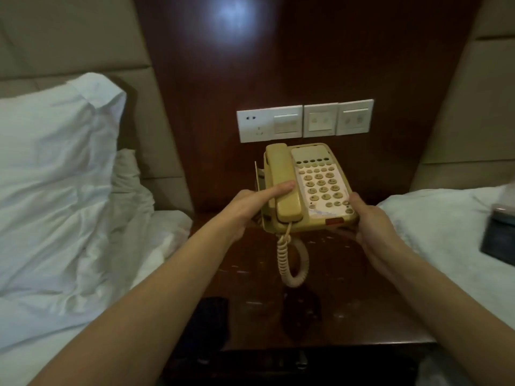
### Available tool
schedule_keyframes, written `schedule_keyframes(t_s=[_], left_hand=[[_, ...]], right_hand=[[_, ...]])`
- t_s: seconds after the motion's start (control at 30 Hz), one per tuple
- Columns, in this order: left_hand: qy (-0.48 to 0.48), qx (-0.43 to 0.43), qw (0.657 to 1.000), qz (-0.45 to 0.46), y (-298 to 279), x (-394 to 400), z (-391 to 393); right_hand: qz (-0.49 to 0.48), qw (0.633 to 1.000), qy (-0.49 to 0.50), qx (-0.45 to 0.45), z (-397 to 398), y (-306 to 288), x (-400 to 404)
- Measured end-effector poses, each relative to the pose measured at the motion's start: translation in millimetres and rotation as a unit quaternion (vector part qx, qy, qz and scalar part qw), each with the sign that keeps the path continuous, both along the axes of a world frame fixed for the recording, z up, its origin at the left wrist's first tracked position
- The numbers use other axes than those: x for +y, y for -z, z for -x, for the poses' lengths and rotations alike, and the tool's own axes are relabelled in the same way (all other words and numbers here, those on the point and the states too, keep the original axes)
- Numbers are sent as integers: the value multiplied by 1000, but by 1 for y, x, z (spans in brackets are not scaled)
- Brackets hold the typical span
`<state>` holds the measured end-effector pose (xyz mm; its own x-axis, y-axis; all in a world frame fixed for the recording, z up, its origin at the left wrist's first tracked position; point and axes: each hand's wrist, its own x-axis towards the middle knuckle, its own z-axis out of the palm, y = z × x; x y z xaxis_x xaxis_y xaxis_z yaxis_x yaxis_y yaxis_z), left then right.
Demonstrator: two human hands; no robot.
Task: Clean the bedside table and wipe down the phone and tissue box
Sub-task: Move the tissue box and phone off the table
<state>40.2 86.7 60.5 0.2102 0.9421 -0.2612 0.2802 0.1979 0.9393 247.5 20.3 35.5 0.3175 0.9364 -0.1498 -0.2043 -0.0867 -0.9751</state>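
Table: the dark scratched wooden bedside table (348, 296) fills your frame's lower centre.
Phone: you hold the yellowed beige plastic corded telephone (308, 188) above it, mid-frame.
Left hand (250, 207): grips its left side, thumb pressing the handset.
Right hand (367, 221): fingers curl under its right corner.

1. I see the phone (309, 188) in yellowed, smooth plastic.
2. Below the phone, the bedside table (348, 296) is dark, glossy, scuffed wood.
3. Left of the phone, the pillow (53, 168) is white, creased cloth.
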Motion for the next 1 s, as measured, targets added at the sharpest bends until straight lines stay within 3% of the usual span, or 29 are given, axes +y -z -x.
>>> schedule_keyframes(t_s=[0.2, 0.6, 0.87, 1.0], left_hand=[[12, -77, 996, 35, 8, -8, -103], [69, -98, 986, 120, 56, 17, -296], [108, -72, 981, 140, 83, 42, -362], [132, -53, 985, 96, 65, 53, -371]], right_hand=[[29, 996, 86, -18, -83, -5, -23], [46, 966, 250, 42, -236, 42, -22], [78, 944, 310, 86, -286, 80, -7], [59, 942, 307, 121, -296, 80, -1]])
